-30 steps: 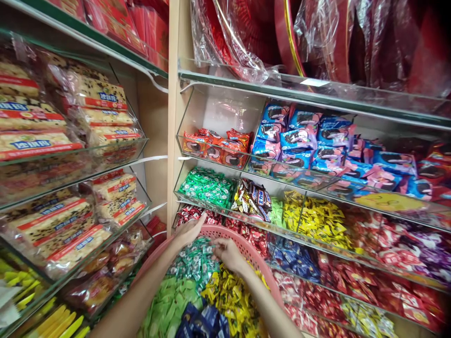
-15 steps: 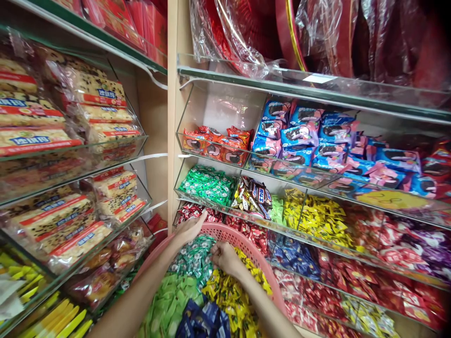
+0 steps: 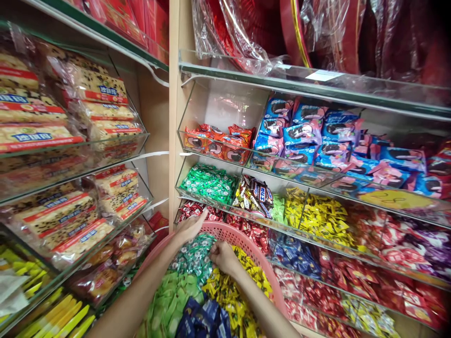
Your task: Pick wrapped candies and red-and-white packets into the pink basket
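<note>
L hand [image 3: 190,228] at far L rim of pink basket [image 3: 234,231], fingers extended, unclenched. R hand [image 3: 224,258] over teal-wrapped candies [image 3: 193,253] & yellow-wrapped candies [image 3: 259,272] in basket; fingers curled, contents can't be told. Lt-green packets [image 3: 172,300], dk-blue packets [image 3: 202,320] nearer viewer. Shelved red candies [image 3: 190,211] beyond rim.

Sweets [image 3: 171,305] lie in the basket [image 3: 243,236], before the shelves [image 3: 246,79]; cakes [image 3: 75,216] sit left, seemingly candy packets [image 3: 401,258] far right.
</note>
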Available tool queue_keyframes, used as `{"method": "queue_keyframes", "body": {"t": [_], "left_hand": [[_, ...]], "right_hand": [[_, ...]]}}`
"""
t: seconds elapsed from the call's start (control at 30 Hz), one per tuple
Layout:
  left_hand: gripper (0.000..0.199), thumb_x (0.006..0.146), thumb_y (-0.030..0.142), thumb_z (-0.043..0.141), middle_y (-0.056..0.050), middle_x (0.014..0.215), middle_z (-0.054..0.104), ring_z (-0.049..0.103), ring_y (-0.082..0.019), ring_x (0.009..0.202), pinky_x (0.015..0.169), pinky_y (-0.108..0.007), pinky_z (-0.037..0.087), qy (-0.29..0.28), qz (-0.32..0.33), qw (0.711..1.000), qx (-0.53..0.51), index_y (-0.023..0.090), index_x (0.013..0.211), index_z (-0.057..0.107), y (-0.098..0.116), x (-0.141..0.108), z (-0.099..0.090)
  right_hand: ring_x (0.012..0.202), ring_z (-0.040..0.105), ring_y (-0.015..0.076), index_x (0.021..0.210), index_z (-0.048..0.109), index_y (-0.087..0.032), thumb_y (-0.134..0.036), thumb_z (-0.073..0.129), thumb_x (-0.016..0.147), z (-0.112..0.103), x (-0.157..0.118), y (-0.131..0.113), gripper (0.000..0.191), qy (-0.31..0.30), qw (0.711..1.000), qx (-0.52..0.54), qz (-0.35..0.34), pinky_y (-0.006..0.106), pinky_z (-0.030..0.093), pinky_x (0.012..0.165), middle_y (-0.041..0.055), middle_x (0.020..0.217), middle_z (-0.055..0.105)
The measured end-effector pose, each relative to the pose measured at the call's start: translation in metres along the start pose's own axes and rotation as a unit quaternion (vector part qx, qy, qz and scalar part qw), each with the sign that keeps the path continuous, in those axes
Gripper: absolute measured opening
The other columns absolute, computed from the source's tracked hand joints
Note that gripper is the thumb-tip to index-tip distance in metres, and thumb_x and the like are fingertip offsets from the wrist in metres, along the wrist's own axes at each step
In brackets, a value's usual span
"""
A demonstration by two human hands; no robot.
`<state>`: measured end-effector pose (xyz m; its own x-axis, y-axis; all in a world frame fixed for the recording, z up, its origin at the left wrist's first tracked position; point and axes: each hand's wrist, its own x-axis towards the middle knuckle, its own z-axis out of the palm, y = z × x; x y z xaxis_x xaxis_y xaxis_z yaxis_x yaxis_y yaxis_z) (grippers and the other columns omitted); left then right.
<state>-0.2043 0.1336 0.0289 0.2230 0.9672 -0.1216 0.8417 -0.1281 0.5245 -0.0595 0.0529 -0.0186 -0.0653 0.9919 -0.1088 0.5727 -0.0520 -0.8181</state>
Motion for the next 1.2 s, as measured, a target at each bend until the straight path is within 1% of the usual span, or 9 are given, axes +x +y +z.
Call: {"method": "queue_keyframes", "body": {"t": [0.13,0.3,0.4,0.5,0.63,0.77,0.9,1.1,1.2], "left_hand": [[0.084,0.072,0.070,-0.002,-0.005,0.109,0.061,0.054,-0.026,0.102,0.084,-0.035,0.039,-0.003,-0.004,1.000,0.005,0.025,0.107,0.059,-0.001,0.001,0.000],[0.082,0.072,0.069,-0.002,-0.004,0.114,0.059,0.051,-0.026,0.107,0.087,-0.036,0.037,-0.003,-0.003,1.000,0.005,0.027,0.110,0.057,-0.003,0.004,0.002],[0.081,0.073,0.069,-0.001,-0.004,0.119,0.055,0.049,-0.028,0.109,0.088,-0.039,0.036,0.000,0.000,1.000,0.001,0.027,0.113,0.055,-0.004,0.005,0.003],[0.080,0.073,0.069,0.000,-0.005,0.119,0.055,0.048,-0.028,0.110,0.088,-0.039,0.037,-0.002,-0.001,1.000,-0.001,0.026,0.114,0.054,-0.003,0.005,0.002],[0.081,0.074,0.069,0.001,-0.006,0.118,0.055,0.048,-0.027,0.110,0.088,-0.037,0.036,-0.003,-0.003,1.000,-0.001,0.023,0.114,0.055,0.000,0.003,0.000],[0.082,0.073,0.069,0.001,-0.006,0.120,0.054,0.047,-0.026,0.111,0.089,-0.036,0.035,-0.004,0.000,1.000,-0.003,0.024,0.115,0.054,-0.001,0.001,-0.001],[0.082,0.073,0.070,0.000,-0.006,0.120,0.053,0.047,-0.026,0.112,0.090,-0.036,0.035,-0.001,-0.001,1.000,-0.004,0.024,0.115,0.054,-0.005,0.002,0.001],[0.081,0.072,0.071,0.001,-0.005,0.119,0.055,0.049,-0.028,0.109,0.087,-0.038,0.037,0.001,-0.004,1.000,-0.004,0.027,0.115,0.054,-0.007,0.004,0.003],[0.081,0.072,0.070,0.000,-0.005,0.117,0.056,0.049,-0.029,0.109,0.087,-0.039,0.037,0.001,-0.004,1.000,-0.002,0.027,0.112,0.056,-0.005,0.003,0.002]], "right_hand": [[0.041,0.055,0.0111,0.059,0.046,-0.018,-0.011,0.050,0.059,-0.002,0.001,0.000,0.008,-0.003,0.999,0.029,0.015,0.017,0.036,0.040,-0.0053,0.045,0.051],[0.039,0.053,0.0106,0.062,0.045,-0.018,-0.017,0.054,0.062,-0.016,0.007,-0.005,0.009,-0.017,0.990,0.133,0.042,0.018,0.036,0.040,-0.0071,0.041,0.049],[0.040,0.053,0.0109,0.067,0.045,-0.018,-0.020,0.055,0.063,-0.021,0.012,-0.011,0.011,0.003,0.978,0.201,0.055,0.019,0.036,0.039,-0.0069,0.043,0.051],[0.041,0.054,0.0116,0.072,0.043,-0.019,-0.021,0.055,0.064,-0.018,0.017,-0.015,0.015,0.021,0.969,0.237,0.062,0.020,0.038,0.040,-0.0064,0.044,0.053],[0.043,0.056,0.0124,0.074,0.041,-0.019,-0.019,0.054,0.064,-0.008,0.025,-0.016,0.016,0.038,0.966,0.242,0.079,0.020,0.040,0.040,-0.0071,0.044,0.051],[0.043,0.056,0.0126,0.073,0.038,-0.020,-0.015,0.051,0.063,0.000,0.033,-0.010,0.017,0.058,0.964,0.247,0.080,0.019,0.037,0.036,-0.0078,0.045,0.050],[0.043,0.057,0.0132,0.074,0.037,-0.020,-0.015,0.050,0.062,0.004,0.037,-0.005,0.019,0.074,0.965,0.239,0.083,0.019,0.036,0.035,-0.0071,0.049,0.053],[0.046,0.059,0.0154,0.079,0.039,-0.020,-0.020,0.051,0.066,0.009,0.037,-0.007,0.018,0.091,0.973,0.191,0.089,0.020,0.038,0.037,-0.0064,0.047,0.053],[0.047,0.059,0.0144,0.084,0.043,-0.019,-0.024,0.050,0.070,0.009,0.038,-0.008,0.017,0.106,0.980,0.146,0.085,0.021,0.039,0.041,-0.0039,0.052,0.056]]}}
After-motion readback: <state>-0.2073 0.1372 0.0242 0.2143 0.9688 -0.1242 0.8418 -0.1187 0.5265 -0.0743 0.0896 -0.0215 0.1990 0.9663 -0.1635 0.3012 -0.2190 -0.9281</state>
